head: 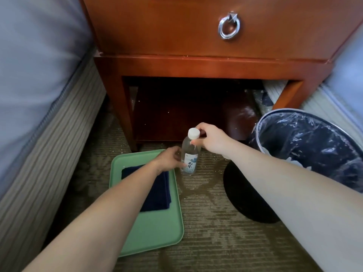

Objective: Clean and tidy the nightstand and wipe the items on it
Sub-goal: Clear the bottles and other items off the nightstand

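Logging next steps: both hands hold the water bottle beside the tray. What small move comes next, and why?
Probably the left hand lets go and takes the dark blue cloth from the green tray, since the right hand holds the bottle at its neck.

Bedroom: wooden nightstand between two beds.

A reddish wooden nightstand stands on patterned olive carpet between the left bed and the right bed; a plastic-lined bin sits nearby.
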`<state>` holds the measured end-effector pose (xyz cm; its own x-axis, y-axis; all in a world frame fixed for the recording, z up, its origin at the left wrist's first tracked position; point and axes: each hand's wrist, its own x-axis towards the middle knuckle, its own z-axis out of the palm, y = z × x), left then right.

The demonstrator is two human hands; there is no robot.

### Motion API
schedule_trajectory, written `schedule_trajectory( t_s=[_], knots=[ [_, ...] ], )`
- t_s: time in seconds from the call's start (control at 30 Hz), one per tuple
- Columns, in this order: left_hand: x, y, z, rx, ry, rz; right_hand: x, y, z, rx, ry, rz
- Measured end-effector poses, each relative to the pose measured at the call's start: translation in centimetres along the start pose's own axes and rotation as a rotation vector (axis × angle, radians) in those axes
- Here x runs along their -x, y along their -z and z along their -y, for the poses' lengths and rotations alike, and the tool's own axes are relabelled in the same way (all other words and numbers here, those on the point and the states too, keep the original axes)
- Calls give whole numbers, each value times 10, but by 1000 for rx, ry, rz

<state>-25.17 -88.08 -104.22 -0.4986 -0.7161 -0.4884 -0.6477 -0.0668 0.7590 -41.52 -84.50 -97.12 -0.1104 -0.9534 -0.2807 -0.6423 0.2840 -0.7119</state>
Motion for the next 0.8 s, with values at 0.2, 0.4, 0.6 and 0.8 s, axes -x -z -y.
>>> schedule_trajectory(
  t_s=[0.2,0.4,0.6,0.8],
  knots=[
    [0,-1,4,-26,37,32,0,-8,-3,95,-13,67],
    [0,3,6,-11,50,78,0,-6,-2,131,-22,81],
    [6,19,-13,-124,33,117,4,-4,8,145,29,91],
    [18,54,-58,-277,20,164,15,13,37,76,221,-86]
  ],
)
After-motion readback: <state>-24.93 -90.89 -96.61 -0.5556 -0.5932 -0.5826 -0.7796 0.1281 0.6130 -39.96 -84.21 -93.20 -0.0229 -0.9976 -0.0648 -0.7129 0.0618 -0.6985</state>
